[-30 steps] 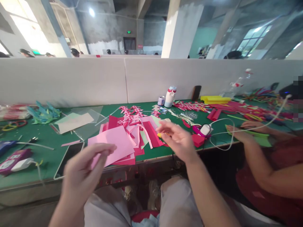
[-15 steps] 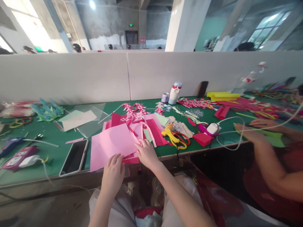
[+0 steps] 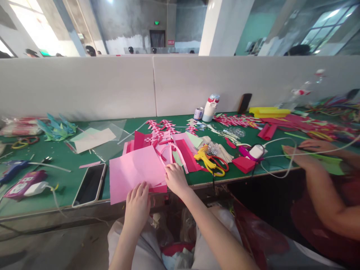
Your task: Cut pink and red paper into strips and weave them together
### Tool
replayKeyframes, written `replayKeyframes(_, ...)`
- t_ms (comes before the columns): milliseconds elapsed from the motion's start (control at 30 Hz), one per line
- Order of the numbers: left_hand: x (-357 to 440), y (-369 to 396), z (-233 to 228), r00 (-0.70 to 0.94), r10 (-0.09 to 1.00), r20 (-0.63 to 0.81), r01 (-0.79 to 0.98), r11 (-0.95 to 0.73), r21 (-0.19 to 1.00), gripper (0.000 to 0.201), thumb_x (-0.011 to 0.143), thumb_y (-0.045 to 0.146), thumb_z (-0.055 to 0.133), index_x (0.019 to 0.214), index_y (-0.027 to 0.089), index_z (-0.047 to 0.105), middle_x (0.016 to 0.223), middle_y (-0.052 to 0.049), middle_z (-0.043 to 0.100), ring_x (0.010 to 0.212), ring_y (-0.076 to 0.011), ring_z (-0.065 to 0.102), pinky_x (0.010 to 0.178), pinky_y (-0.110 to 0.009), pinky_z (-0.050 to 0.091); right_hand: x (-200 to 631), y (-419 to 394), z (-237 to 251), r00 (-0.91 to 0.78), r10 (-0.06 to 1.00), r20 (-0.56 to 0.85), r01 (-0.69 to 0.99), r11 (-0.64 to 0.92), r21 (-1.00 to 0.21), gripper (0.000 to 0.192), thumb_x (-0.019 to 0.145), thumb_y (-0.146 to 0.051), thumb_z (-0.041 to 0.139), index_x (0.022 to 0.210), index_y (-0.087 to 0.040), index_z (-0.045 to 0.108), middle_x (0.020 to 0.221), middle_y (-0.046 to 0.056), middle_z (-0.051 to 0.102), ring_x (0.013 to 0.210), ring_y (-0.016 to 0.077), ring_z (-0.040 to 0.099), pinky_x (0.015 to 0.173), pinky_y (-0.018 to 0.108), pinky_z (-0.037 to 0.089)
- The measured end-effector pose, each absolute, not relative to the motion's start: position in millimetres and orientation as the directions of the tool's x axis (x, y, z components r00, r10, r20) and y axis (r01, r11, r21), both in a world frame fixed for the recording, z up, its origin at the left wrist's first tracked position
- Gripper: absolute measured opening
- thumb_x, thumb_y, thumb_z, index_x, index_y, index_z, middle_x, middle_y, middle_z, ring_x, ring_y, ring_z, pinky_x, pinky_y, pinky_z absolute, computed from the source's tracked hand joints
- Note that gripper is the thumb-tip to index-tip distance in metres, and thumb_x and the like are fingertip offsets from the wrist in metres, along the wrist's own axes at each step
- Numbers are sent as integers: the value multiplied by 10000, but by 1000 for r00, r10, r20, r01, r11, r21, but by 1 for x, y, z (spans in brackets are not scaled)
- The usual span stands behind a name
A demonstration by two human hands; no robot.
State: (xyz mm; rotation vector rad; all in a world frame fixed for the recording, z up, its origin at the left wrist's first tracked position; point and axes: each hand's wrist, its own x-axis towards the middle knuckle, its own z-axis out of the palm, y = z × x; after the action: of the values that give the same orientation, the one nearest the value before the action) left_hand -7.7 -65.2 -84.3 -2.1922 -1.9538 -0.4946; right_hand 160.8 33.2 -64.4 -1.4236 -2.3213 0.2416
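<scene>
A large pink paper sheet (image 3: 135, 168) lies tilted over other pink and red papers, its front edge reaching the table's edge. My left hand (image 3: 138, 198) rests on the front edge of this sheet, fingers laid out on top and the thumb to the side. At the sheet's right corner, my right hand (image 3: 176, 179) has its fingers closed on the edge; the fingertips are partly hidden. Behind the sheet lie curled pink paper strips (image 3: 177, 150) and red paper (image 3: 187, 155). Pink-and-white woven paper pieces (image 3: 160, 129) are farther back.
A phone (image 3: 89, 185) lies left of the sheet, near a blue glue gun (image 3: 14, 168). To the right are a yellow glue gun (image 3: 205, 157), orange-handled scissors (image 3: 221, 165) and a white bottle (image 3: 210, 108). Another person's arm (image 3: 317, 183) works over green paper (image 3: 329, 163) at far right.
The whole view has shifted slightly as the head moved. Both hands keep nearly the same place on the pink sheet, the right one still at its right edge.
</scene>
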Motion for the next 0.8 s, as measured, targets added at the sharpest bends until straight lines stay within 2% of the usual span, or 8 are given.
replayKeyframes(133, -4, -66, -79, 94, 936, 338, 978, -150, 142, 357, 850, 139, 451, 1163, 206, 611, 1216, -94, 645, 1098, -275, 575, 910, -436, 444, 171, 33, -61, -358, 886, 295, 797, 455, -397, 267, 858, -132, 471, 1031, -169, 671, 1087, 94, 652, 1029, 236, 525, 931, 370, 420)
replayKeyframes(300, 1, -69, -76, 97, 947, 307, 949, -181, 258, 309, 854, 144, 457, 1091, 228, 637, 1171, -66, 663, 1061, -263, 581, 917, -438, 435, 189, 31, -58, -204, 904, 374, 691, 404, -599, 215, 836, -127, 501, 911, -168, 698, 931, 83, 692, 914, 212, 600, 887, 360, 469)
replayKeyframes(367, 6, -69, -74, 65, 948, 312, 921, -177, 348, 306, 853, 148, 455, 1077, 228, 647, 1146, -71, 671, 1058, -269, 583, 924, -451, 429, 197, 27, -57, -142, 933, 331, 608, 346, -715, 183, 829, -165, 525, 895, -167, 695, 902, 80, 697, 836, 196, 630, 803, 338, 510)
replayKeyframes(433, 12, -68, -70, 25, 954, 298, 844, -179, 505, 290, 858, 177, 450, 1053, 225, 659, 1096, -77, 684, 1031, -266, 598, 914, -446, 439, 203, 22, -56, -97, 959, 264, 482, 278, -831, 170, 811, -211, 554, 899, -163, 691, 908, 84, 704, 788, 186, 652, 739, 318, 533)
replayKeyframes(500, 21, -66, -65, -17, 979, 203, 656, -142, 741, 250, 864, 256, 472, 1003, 223, 677, 1025, -78, 698, 969, -252, 625, 882, -414, 468, 209, 15, -56, -88, 976, 199, 370, 218, -903, 181, 788, -245, 576, 895, -152, 688, 914, 92, 711, 793, 188, 668, 736, 315, 545)
replayKeyframes(567, 33, -62, -62, -22, 999, 23, 367, -13, 930, 257, 857, 365, 513, 952, 207, 692, 965, -83, 713, 896, -239, 650, 848, -383, 496, 213, 8, -55, -98, 987, 128, 272, 150, -951, 197, 755, -257, 602, 889, -141, 687, 897, 94, 716, 807, 195, 675, 744, 317, 552)
replayKeyframes(700, 59, -49, -63, 76, 991, -114, 130, 103, 986, 470, 893, 509, 409, 956, 138, 691, 888, -111, 737, 828, -223, 689, 791, -364, 542, 220, -4, -52, -179, 984, -8, 115, 13, -993, 289, 666, -185, 640, 946, -133, 690, 892, 75, 718, 831, 194, 676, 773, 317, 554)
replayKeyframes(800, 71, -37, -63, 97, 955, -282, -270, 298, 916, 476, 856, 524, 496, 923, 92, 686, 882, -149, 737, 823, -222, 701, 779, -338, 548, 227, -12, -47, -256, 966, -46, 96, -22, -995, 287, 678, -182, 645, 956, -131, 694, 924, 76, 714, 862, 194, 670, 813, 321, 540)
